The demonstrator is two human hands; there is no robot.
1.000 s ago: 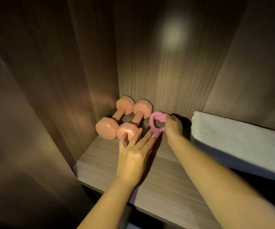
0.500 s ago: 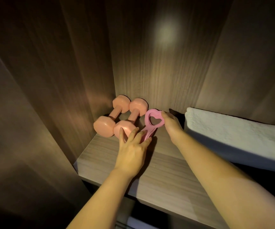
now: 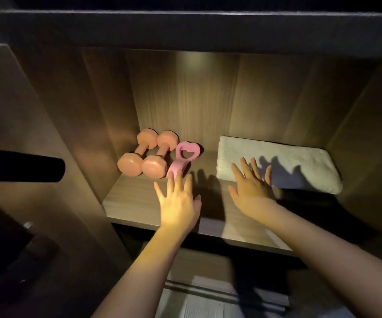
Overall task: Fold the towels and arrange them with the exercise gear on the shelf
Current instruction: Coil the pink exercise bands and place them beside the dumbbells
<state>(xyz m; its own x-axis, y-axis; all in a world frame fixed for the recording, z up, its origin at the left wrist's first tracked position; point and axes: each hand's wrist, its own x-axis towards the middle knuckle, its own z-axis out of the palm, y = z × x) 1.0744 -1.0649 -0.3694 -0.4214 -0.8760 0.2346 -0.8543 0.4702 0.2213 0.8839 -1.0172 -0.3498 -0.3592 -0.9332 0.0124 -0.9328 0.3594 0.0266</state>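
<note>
- Head view, the change: both hands have come off the pink heart-ended trainer, which they were holding half a second ago. They are now drawing back toward the front edge of the shelf, and the camera is standing further off.
- Head view, the hands: the left hand is hovering flat with its fingers spread, gripping nothing. Its fingertips are overlapping the trainer's near end, and I cannot tell if they are touching it. The right hand is likewise splayed and empty, its fingers reaching over the front left corner of the towel.
- Head view, the places: the pair of dumbbells is lying in the shelf's back left corner. The trainer is resting just beside them, its heart end toward the back wall. The folded towel is filling the right half, well apart from both.
- Handling, as I judge it:
  - The towel is looking soft and floppy, so it is asking for two flat hands under the folded edges, not a pinch.
  - The dumbbells are likely heavy and prone to rolling (their narrow middle bar is the place to grip).
  - The trainer is looking light and stiff, and it is easiest to take by the heart loop.
- A dark bar is jutting in from the left.
</note>
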